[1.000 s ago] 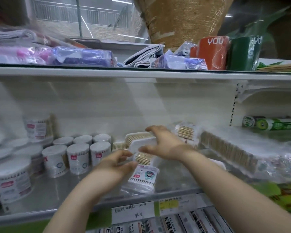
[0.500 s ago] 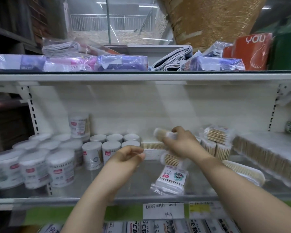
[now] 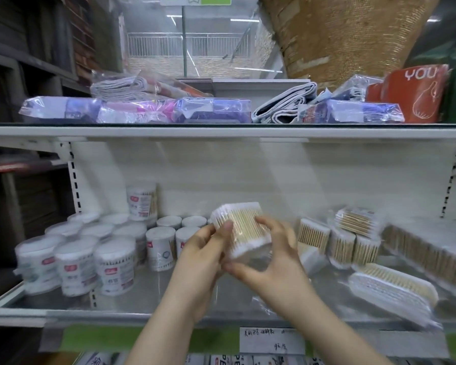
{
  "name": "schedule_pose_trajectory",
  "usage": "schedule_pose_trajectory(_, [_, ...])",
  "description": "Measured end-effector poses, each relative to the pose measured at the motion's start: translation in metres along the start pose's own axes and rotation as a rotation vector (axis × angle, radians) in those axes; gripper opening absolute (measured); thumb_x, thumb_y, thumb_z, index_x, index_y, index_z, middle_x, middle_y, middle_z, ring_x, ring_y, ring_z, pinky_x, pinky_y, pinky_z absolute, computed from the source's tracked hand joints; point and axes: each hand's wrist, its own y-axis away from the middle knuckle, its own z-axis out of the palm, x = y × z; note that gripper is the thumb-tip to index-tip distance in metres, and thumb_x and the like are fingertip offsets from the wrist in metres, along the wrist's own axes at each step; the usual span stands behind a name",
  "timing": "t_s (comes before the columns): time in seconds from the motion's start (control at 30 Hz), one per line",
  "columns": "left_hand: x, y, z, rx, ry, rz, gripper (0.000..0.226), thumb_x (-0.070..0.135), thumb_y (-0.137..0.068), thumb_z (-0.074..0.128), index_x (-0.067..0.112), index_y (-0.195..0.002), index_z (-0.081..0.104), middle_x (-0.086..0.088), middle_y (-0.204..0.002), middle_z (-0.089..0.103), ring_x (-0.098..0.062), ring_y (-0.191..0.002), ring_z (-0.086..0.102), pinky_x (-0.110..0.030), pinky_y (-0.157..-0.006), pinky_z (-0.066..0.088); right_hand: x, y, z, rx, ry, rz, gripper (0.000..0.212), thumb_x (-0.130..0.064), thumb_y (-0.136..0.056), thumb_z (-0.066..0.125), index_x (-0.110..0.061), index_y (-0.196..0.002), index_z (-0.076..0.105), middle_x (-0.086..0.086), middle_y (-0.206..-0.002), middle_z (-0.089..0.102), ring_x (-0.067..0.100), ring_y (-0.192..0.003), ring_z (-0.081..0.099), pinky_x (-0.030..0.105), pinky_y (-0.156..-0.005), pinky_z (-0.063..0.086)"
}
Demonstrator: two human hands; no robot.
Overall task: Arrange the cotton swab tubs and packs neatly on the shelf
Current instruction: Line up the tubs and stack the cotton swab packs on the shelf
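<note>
both hands [image 3: 203, 256] grip swab pack [image 3: 241, 229] (tilted)

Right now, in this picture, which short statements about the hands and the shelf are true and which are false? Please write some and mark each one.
1. The left hand and the right hand both hold one swab pack. True.
2. The swab pack lies flat on the shelf. False: the hands hold it up above the shelf.
3. The round tubs stand left of the hands. True.
4. The orange YOU item stands among the round tubs. False: it is on the upper shelf, at the right.
</note>
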Motion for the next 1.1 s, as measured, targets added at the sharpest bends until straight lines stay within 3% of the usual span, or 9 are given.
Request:
schedule_pose_trajectory(0.1, [-0.004, 0.005, -0.002, 0.004, 0.032, 0.026, 0.038, 0.027, -0.076, 0.063, 0.009, -0.109, 0.066, -0.006, -0.101, 0.074, -0.014, -0.088, 0.07, -0.02, -0.063, 0.053, 0.004, 0.008, 0.007, 0.013, 0.066, -0.038, 0.095, -0.048, -0.064, 0.078, -0.03, -0.141, 0.025, -0.011, -0.144, 0.023, 0.005, -0.134, 0.025, 0.022, -0.111, 0.025])
schedule_pose_trajectory(0.17, [-0.008, 0.009, -0.002, -0.008, -0.01, 0.046, 0.035, 0.026, -0.076, 0.064, 0.015, -0.109, 0.066, -0.001, -0.102, 0.074, -0.013, -0.094, 0.07, -0.023, -0.071, 0.055, 0.003, 0.01, 0.008, 0.009, 0.055, -0.029, 0.093, -0.052, -0.064, 0.076, -0.03, -0.141, 0.027, -0.01, -0.144, 0.033, 0.006, -0.134, 0.031, 0.029, -0.111, 0.031])
schedule_pose_trajectory(0.23, [-0.01, 0.014, -0.003, -0.064, -0.061, 0.065, 0.039, 0.031, -0.075, 0.061, 0.019, -0.112, 0.066, 0.002, -0.107, 0.073, -0.012, -0.101, 0.068, -0.027, -0.081, 0.056, 0.001, 0.01, 0.007, 0.046, -0.099, -0.01, 0.07, -0.051, -0.067, 0.071, -0.034, -0.129, 0.043, -0.011, -0.126, 0.055, 0.005, -0.117, 0.052, 0.025, -0.098, 0.045])
schedule_pose_trajectory(0.33, [-0.006, 0.015, -0.006, -0.043, -0.148, 0.148, 0.033, 0.028, -0.078, 0.058, 0.019, -0.107, 0.069, 0.006, -0.106, 0.073, -0.004, -0.101, 0.067, -0.022, -0.086, 0.054, -0.003, 0.001, -0.007, 0.013, -0.77, 0.243, 0.02, -0.022, -0.084, 0.062, -0.02, -0.104, 0.062, 0.004, -0.099, 0.073, 0.022, -0.095, 0.069, 0.031, -0.082, 0.056])
schedule_pose_trajectory(0.43, [-0.004, 0.01, -0.013, 0.087, -0.194, 0.219, 0.028, 0.013, -0.085, 0.062, 0.023, -0.111, 0.066, 0.012, -0.104, 0.072, 0.007, -0.095, 0.064, -0.006, -0.077, 0.05, -0.002, -0.003, -0.017, -0.161, -1.255, 0.43, 0.04, -0.023, -0.074, 0.064, -0.01, -0.111, 0.06, 0.02, -0.109, 0.07, 0.039, -0.097, 0.067, 0.051, -0.086, 0.054])
schedule_pose_trajectory(0.53, [-0.005, 0.009, -0.014, 0.094, -0.189, 0.219, 0.042, 0.012, -0.083, 0.066, 0.023, -0.123, 0.059, 0.011, -0.116, 0.068, 0.0, -0.105, 0.063, -0.011, -0.085, 0.051, 0.0, 0.002, -0.01, -0.281, -1.44, 0.442, 0.078, -0.024, -0.051, 0.087, -0.003, -0.12, 0.058, 0.026, -0.117, 0.064, 0.041, -0.102, 0.065, 0.055, -0.087, 0.052])
schedule_pose_trajectory(0.67, [-0.011, 0.013, -0.014, 0.088, -0.116, 0.23, 0.048, 0.001, -0.08, 0.065, 0.019, -0.124, 0.058, 0.01, -0.112, 0.07, -0.001, -0.1, 0.066, -0.014, -0.072, 0.054, 0.004, 0.016, -0.002, -0.296, -1.519, 0.381, 0.072, -0.021, -0.048, 0.09, -0.003, -0.113, 0.067, 0.026, -0.122, 0.061, 0.038, -0.107, 0.063, 0.053, -0.089, 0.051])
schedule_pose_trajectory(0.83, [-0.014, 0.017, -0.017, 0.087, -0.04, 0.206, 0.058, 0.008, -0.067, 0.069, 0.022, -0.122, 0.058, 0.003, -0.116, 0.069, -0.006, -0.103, 0.066, -0.03, -0.086, 0.055, 0.006, 0.027, -0.002, -0.272, -1.568, 0.356, 0.067, -0.021, -0.05, 0.09, -0.005, -0.112, 0.068, 0.026, -0.124, 0.06, 0.04, -0.112, 0.06, 0.054, -0.091, 0.05])
schedule_pose_trajectory(1.1, [-0.011, 0.024, -0.016, 0.105, 0.007, 0.188, 0.059, 0.009, -0.062, 0.07, 0.031, -0.117, 0.06, -0.001, -0.113, 0.07, -0.017, -0.107, 0.066, -0.04, -0.085, 0.056, 0.003, 0.037, -0.004, -0.362, -1.444, 0.207, 0.05, -0.01, -0.069, 0.08, -0.011, -0.117, 0.065, 0.023, -0.125, 0.06, 0.037, -0.116, 0.058, 0.044, -0.094, 0.05])
